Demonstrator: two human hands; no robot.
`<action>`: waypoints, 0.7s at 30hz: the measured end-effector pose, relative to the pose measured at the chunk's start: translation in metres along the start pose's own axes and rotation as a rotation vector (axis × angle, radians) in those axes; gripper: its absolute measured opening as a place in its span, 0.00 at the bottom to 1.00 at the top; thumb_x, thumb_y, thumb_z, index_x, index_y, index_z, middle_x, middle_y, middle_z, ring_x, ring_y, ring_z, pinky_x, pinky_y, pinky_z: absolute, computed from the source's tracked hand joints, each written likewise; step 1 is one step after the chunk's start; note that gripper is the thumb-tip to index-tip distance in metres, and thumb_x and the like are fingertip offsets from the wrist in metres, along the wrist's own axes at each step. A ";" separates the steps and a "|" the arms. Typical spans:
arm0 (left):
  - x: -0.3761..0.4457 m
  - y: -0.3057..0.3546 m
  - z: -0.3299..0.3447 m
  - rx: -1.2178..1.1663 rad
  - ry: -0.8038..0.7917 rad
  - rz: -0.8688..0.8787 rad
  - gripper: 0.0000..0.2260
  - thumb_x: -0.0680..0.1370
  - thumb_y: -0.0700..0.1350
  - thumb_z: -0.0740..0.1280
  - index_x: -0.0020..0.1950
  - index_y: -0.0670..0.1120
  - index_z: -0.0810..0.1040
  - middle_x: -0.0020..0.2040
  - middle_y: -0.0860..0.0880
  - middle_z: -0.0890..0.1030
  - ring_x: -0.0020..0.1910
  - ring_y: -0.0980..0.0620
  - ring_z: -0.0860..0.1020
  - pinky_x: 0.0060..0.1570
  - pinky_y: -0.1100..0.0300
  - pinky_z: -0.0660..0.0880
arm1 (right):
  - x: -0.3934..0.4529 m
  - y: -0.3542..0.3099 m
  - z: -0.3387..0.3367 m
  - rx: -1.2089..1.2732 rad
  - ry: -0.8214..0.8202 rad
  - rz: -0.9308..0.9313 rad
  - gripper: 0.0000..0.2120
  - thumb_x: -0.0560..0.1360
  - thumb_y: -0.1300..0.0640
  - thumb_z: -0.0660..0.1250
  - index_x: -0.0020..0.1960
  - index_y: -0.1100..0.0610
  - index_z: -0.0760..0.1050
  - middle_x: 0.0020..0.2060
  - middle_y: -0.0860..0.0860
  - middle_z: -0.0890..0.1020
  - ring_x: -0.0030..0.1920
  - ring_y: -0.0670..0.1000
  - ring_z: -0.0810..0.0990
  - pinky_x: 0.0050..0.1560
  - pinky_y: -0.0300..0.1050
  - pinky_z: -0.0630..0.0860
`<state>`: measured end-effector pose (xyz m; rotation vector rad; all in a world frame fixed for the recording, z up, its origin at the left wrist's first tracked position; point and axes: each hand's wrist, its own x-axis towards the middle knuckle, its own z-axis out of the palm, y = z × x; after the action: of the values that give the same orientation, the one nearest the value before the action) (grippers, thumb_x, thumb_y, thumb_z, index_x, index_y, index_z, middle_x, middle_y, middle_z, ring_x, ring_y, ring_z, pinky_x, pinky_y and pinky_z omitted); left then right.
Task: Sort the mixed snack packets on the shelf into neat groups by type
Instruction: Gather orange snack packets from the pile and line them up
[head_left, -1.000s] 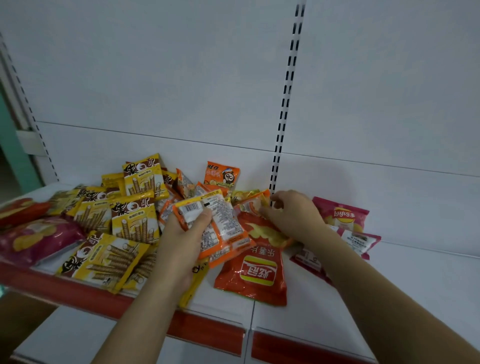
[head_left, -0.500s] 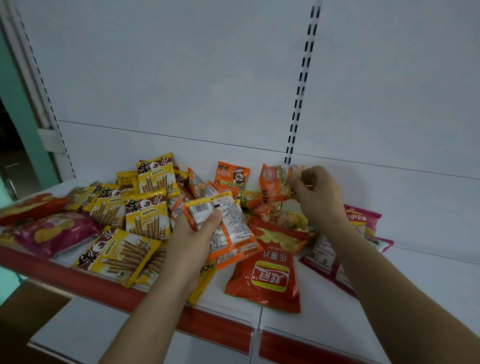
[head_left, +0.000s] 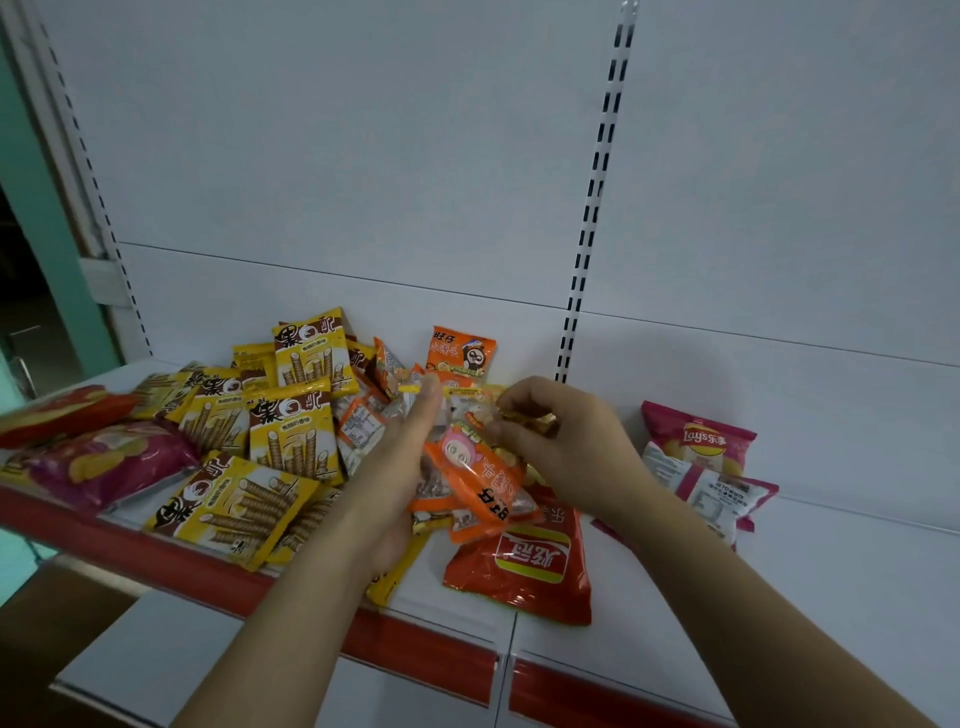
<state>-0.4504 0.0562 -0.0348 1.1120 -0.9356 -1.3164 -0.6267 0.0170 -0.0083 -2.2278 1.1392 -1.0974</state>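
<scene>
Now, held bunch: small orange packets gathered in a loose fan above the shelf, over the middle of the heap.
Left hand: the left hand is closed around that bunch from the left side, thumb up near its top edge.
Right hand: the right hand pinches a small crinkled packet between its fingertips and holds it against the top of the bunch; whether it is one of the orange kind I cannot tell.
Under the hands: a big red chip bag lies flat at the shelf's front edge, partly covered by the bunch.
Still in the heap: one more orange packet leans on the back panel, and a few small ones lie loose behind the left hand.
Left side: yellow wafer-roll packets lie overlapping and at odd angles, together but not squared up; beyond them, a purple chip bag and a red bag at the far left.
Right side: two pink chip bags lie one on the other, apart from the heap.
Progress: early to middle, by my judgement. The orange kind is being collected and the pink bags already sit apart.
Left to do: set the orange bunch down as its own group, pick out the strays, straighten the yellow packets, and give the big chip bags their places.
</scene>
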 end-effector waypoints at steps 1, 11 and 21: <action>-0.001 0.001 -0.003 0.002 -0.035 -0.033 0.48 0.59 0.77 0.74 0.75 0.59 0.70 0.65 0.49 0.83 0.64 0.45 0.82 0.66 0.41 0.75 | 0.000 -0.003 0.003 -0.047 0.016 -0.051 0.05 0.76 0.50 0.72 0.50 0.44 0.78 0.46 0.38 0.80 0.49 0.40 0.79 0.47 0.34 0.76; -0.006 -0.009 -0.030 0.007 0.149 0.083 0.20 0.75 0.44 0.76 0.66 0.55 0.79 0.56 0.51 0.87 0.59 0.45 0.84 0.65 0.40 0.76 | 0.018 0.042 -0.001 -0.074 0.324 0.322 0.19 0.83 0.52 0.60 0.73 0.53 0.69 0.54 0.47 0.82 0.40 0.43 0.80 0.37 0.36 0.75; -0.003 -0.016 -0.030 0.024 0.144 0.095 0.21 0.75 0.46 0.76 0.66 0.58 0.77 0.56 0.54 0.87 0.58 0.47 0.84 0.66 0.39 0.75 | 0.051 0.070 0.006 -0.427 -0.102 0.467 0.23 0.73 0.41 0.73 0.62 0.51 0.75 0.52 0.50 0.82 0.53 0.55 0.81 0.53 0.50 0.79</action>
<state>-0.4257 0.0631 -0.0575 1.1509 -0.8888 -1.1352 -0.6379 -0.0651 -0.0340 -2.1027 1.8617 -0.5813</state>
